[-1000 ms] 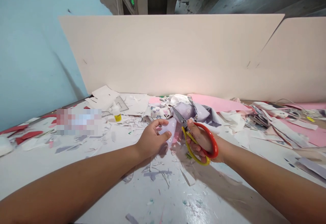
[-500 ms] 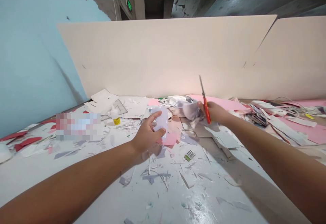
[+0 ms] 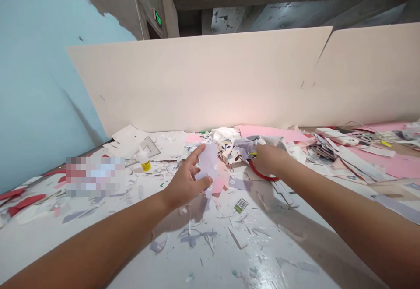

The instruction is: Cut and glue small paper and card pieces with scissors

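Observation:
My left hand (image 3: 183,181) pinches a small lavender piece of paper (image 3: 208,160) with pale marks between thumb and fingers, holding it upright over the scraps. In my right hand (image 3: 271,160) are red-handled scissors (image 3: 259,174); a handle loop shows below the fingers, while the blades are hidden. That hand is at a crumpled heap of greyish-lavender paper (image 3: 246,144), and I cannot tell whether it also grips some of it. Beside the heap lies leaf-patterned paper (image 3: 226,146). Pink paper pieces (image 3: 219,185) lie just behind the lavender piece.
A small glue-like bottle with a yellow label (image 3: 145,164) stands left, near a clear set square (image 3: 151,146). A barcode label (image 3: 241,205) lies in front among thin offcuts. A white power strip (image 3: 337,135) with cables is at right. A pale panel (image 3: 203,87) closes off the back.
My right hand has lowered and turned at the paper heap; the scissor blades, pointing up before, are now out of sight. My left hand keeps the lavender paper. The view has shifted slightly.

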